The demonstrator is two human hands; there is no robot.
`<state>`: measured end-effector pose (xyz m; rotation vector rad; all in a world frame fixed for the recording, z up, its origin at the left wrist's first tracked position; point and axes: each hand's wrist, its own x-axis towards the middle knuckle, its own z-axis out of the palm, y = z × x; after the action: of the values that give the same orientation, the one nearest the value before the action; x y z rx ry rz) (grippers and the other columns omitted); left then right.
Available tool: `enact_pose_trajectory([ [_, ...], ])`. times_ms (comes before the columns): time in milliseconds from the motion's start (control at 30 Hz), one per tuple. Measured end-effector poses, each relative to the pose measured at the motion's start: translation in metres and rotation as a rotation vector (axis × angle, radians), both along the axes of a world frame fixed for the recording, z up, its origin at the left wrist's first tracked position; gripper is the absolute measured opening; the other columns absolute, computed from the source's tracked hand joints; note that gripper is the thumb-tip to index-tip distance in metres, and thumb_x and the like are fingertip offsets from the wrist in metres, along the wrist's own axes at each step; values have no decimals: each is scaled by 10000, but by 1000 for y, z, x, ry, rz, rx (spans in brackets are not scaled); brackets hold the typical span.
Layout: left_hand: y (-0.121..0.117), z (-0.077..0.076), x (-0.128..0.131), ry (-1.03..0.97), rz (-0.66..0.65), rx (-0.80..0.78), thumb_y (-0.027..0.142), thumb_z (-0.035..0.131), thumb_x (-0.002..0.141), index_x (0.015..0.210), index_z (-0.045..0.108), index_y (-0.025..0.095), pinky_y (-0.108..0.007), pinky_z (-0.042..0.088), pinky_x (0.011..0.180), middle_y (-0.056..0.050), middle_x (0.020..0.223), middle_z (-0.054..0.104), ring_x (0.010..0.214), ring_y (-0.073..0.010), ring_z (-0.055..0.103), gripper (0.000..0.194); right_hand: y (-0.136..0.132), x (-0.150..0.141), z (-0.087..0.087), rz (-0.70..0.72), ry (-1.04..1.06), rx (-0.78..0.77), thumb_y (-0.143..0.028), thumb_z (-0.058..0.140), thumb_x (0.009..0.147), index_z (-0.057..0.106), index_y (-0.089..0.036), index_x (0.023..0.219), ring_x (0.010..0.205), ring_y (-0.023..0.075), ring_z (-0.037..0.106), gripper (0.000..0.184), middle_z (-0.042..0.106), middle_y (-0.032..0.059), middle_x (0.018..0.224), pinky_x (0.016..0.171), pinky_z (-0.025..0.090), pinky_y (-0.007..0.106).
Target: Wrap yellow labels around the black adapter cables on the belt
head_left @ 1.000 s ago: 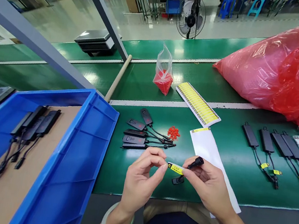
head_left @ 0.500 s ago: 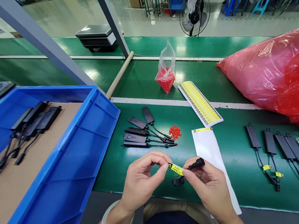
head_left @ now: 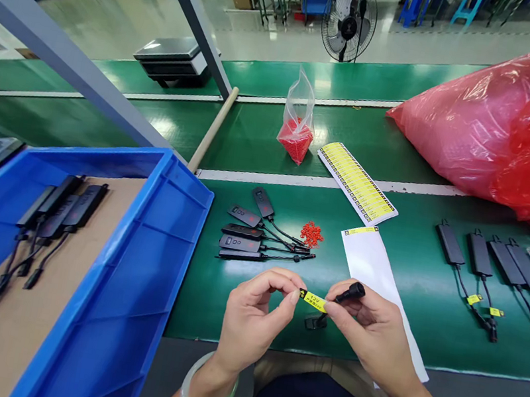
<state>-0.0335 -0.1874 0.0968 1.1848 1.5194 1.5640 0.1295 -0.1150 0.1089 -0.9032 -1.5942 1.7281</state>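
Between my hands a yellow label (head_left: pixel 314 301) printed "12V" is stretched out flat. My left hand (head_left: pixel 255 321) is closed in a pinch on the label's left end. My right hand (head_left: pixel 368 329) pinches the label's right end and holds a black cable connector (head_left: pixel 350 292) whose tip sticks up past the fingers. Below the label, part of a black device (head_left: pixel 316 321) shows; the rest of it is hidden by my right hand. A white label backing sheet (head_left: pixel 379 270), with a yellow strip left along its top edge, lies partly under my right hand.
Several black cabled devices (head_left: pixel 241 244) lie left of a red pile of small parts (head_left: pixel 312 234). More with yellow tags (head_left: pixel 476 252) lie at right. A blue crate (head_left: pixel 182 212) stands left. Behind are a label sheet (head_left: pixel 358 183), a small bag (head_left: pixel 296 140) and a large red bag (head_left: pixel 482 125).
Almost nothing differs. The view has shifted very slightly, and both hands keep the label stretched in the same pose.
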Motion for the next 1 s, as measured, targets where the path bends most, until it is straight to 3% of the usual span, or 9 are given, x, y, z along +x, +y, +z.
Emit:
enact_pose_trajectory([
  [400, 2, 0, 2, 11, 34, -23, 151, 643, 851, 753, 630, 169, -255, 516, 673, -48, 802, 669, 749, -158, 632, 101, 1, 0, 2, -12, -31, 42, -263, 636, 880, 618, -208, 802, 694, 138, 647, 97, 642, 8, 796, 649, 566, 237],
  [533, 3, 0, 8, 36, 86, -15, 141, 646, 838, 747, 637, 164, -257, 520, 672, -50, 793, 672, 750, -162, 637, 95, -4, -2, -1, -91, -64, 92, -242, 642, 865, 601, -212, 874, 692, 136, 661, 51, 655, 7, 802, 649, 581, 229],
  [700, 3, -3, 12, 45, 126, 25, 114, 640, 835, 750, 640, 170, -244, 514, 689, -40, 794, 677, 774, -155, 637, 102, -10, -5, -9, -207, -107, 234, -169, 622, 861, 546, -231, 945, 684, 118, 662, 129, 655, -7, 811, 659, 579, 209],
  [800, 5, -6, 12, -61, 149, 44, 156, 656, 849, 869, 638, 187, -226, 505, 671, -38, 847, 667, 778, -142, 627, 41, -11, -4, -9, -219, -66, 243, -160, 617, 875, 534, -245, 978, 711, 114, 667, 157, 658, -10, 839, 685, 581, 205],
  [900, 9, -8, 14, -138, 52, 55, 306, 705, 827, 1001, 618, 189, -246, 498, 666, -60, 916, 627, 817, -166, 602, 227, -12, 0, -6, -188, -13, 200, -181, 626, 888, 534, -249, 984, 743, 119, 673, 149, 656, -5, 869, 702, 585, 210],
  [1000, 12, -7, 22, -85, -127, 47, 320, 624, 888, 807, 612, 176, -261, 458, 642, -36, 773, 576, 730, -155, 548, 165, -15, 3, -4, -134, 3, 175, -198, 642, 884, 542, -241, 964, 748, 124, 673, 136, 650, 1, 876, 708, 590, 219],
])
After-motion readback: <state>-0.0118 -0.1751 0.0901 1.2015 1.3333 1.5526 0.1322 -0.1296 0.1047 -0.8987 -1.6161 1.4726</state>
